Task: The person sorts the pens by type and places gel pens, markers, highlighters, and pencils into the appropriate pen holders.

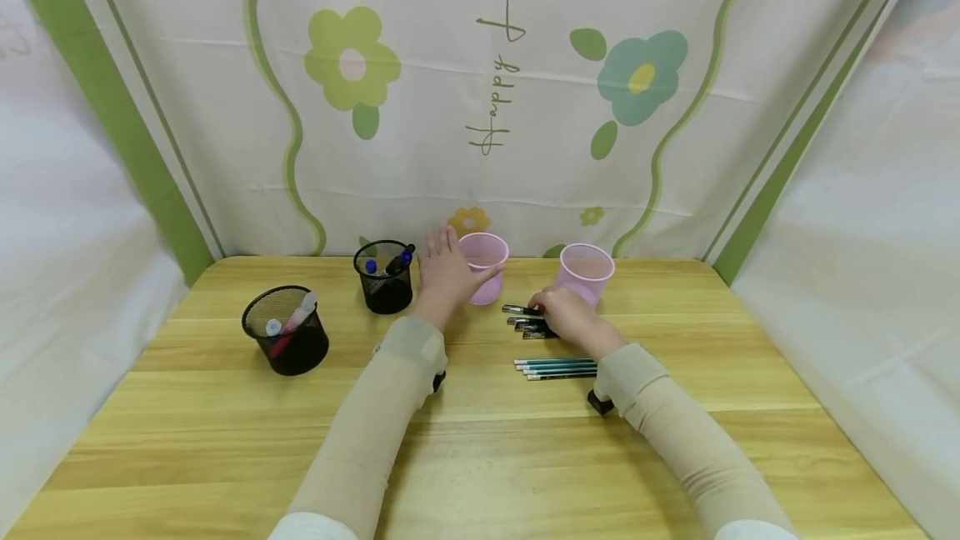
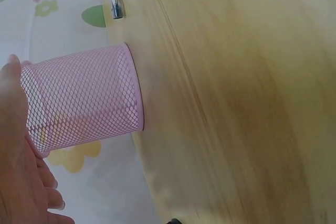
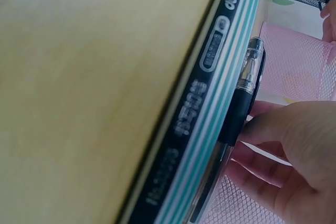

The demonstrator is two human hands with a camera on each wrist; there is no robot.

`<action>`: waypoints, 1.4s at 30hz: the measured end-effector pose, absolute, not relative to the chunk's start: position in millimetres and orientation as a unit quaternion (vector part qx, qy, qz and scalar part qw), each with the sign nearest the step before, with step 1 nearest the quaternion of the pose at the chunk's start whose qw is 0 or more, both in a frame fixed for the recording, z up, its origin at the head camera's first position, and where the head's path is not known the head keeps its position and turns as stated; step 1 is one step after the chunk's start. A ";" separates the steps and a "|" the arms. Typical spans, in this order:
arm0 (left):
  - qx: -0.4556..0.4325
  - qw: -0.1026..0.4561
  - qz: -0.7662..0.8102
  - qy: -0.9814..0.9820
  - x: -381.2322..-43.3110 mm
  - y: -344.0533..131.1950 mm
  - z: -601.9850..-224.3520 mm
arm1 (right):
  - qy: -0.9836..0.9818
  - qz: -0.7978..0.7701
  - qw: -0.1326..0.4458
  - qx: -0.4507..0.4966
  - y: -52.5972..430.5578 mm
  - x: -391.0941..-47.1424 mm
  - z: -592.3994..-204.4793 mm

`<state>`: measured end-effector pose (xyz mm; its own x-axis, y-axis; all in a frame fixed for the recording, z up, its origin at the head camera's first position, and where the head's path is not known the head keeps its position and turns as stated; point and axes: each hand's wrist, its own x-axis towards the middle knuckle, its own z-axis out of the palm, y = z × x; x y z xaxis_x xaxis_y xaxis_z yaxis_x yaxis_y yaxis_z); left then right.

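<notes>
Two fronts now, and both are delicately poised! At the far edge of the surface [image 1: 487, 457], the upright left pink cup [image 1: 486, 290] is flanked by the left hand [image 1: 447, 277], fingers spread, thumb laid across the near side by the rim. No firm wrap is seen there, so a tip could be caused by a careless nudge, the mesh being light by the look of it.

Over on the other side, the black pen [image 1: 517, 309] farthest out in its row is pinched, it appears, by the curled fingertips of the right hand [image 1: 572, 317]; the exact contact is partly hidden. It lies just in front of the right pink cup [image 1: 585, 277], and that is tight! If the pen were raised at a slant, the cup could be knocked by the knuckles. The other black pens [image 1: 531, 328] are bunched close by; one could be dragged along or set rolling should the pinch be taken too wide. And watch the cuff [image 1: 633, 373]: the ends of the teal pencils [image 1: 555, 368] are covered by it, so their neat row could be scattered by a low sweep of the wrist.
</notes>
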<state>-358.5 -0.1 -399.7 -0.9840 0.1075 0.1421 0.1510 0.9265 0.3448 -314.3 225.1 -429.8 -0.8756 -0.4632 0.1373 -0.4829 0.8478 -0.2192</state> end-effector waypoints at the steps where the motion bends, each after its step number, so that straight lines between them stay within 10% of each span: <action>1: -0.066 0.059 -0.177 -0.980 -358.5 0.0 -399.5 | -0.960 0.125 0.039 0.246 225.4 -314.3 -430.4; 42: -0.051 0.021 -0.175 -0.983 -358.8 2.5 -395.2 | -0.936 0.245 0.054 0.247 232.5 -310.9 -410.7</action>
<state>-358.8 2.5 -395.2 -0.9938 0.0935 0.0597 0.1084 0.9334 0.3420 -310.9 232.5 -410.7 -0.8725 -0.4350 0.2225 -0.4882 0.7586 -0.4314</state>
